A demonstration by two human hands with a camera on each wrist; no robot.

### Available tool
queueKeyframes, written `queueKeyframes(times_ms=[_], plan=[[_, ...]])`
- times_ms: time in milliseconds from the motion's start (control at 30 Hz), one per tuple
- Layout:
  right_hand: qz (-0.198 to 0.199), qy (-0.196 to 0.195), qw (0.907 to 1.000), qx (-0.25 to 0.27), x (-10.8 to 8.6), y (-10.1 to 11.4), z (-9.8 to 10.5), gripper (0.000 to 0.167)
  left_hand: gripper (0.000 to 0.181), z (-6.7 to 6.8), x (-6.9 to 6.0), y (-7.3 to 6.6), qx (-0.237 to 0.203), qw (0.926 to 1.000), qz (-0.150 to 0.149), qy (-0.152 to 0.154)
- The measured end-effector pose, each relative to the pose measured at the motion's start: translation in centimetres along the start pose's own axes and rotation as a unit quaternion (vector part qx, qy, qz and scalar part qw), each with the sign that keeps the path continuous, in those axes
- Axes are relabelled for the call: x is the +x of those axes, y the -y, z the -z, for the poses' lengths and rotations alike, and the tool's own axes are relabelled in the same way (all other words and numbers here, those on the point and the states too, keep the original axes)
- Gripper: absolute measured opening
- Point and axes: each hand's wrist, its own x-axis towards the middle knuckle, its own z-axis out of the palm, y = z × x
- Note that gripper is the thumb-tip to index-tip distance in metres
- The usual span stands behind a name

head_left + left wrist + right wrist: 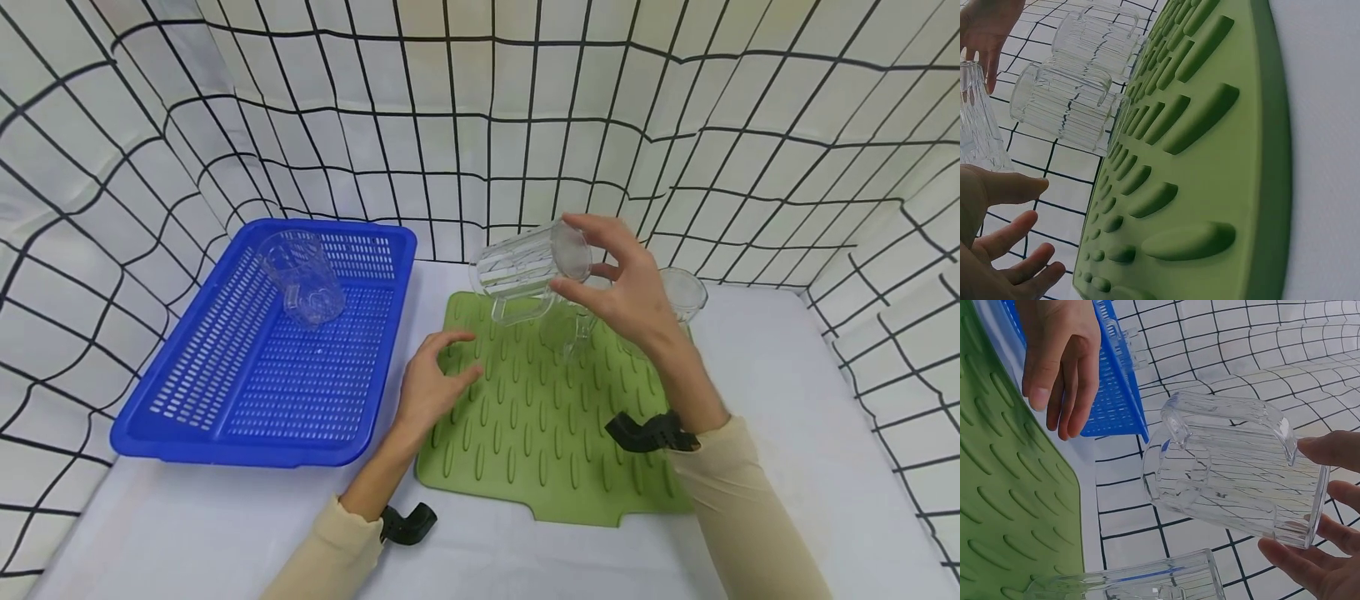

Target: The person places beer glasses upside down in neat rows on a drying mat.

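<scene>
A clear ribbed glass mug [517,265] is held tilted above the green mat [525,417] by the right hand [630,287], its fingers and thumb around one end. In the right wrist view the same mug [1235,469] lies sideways in the fingers of the right hand [1329,519], handle up. The left hand [435,379], thumb and fingers apart, hovers over the mat's left edge, holding nothing. Two more glass mugs stand on the mat's far part, one [567,329] below the held mug, the other [681,296] behind the right wrist.
A blue plastic basket [300,454] stands at the left with one clear glass mug [307,279] leaning inside it. Black wire grid panels with white cloth behind them rise at the back and both sides. White cloth [780,375] covers the table.
</scene>
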Motion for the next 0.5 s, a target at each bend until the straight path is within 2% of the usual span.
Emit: queueKeyframes(times_ms=[500], plan=[[-0.015,0.028,0.9993,-0.019,0.8,-0.3,-1.0,0.073,0.053,-0.1,0.1,1.1,0.007,0.9993,0.013,0.035]])
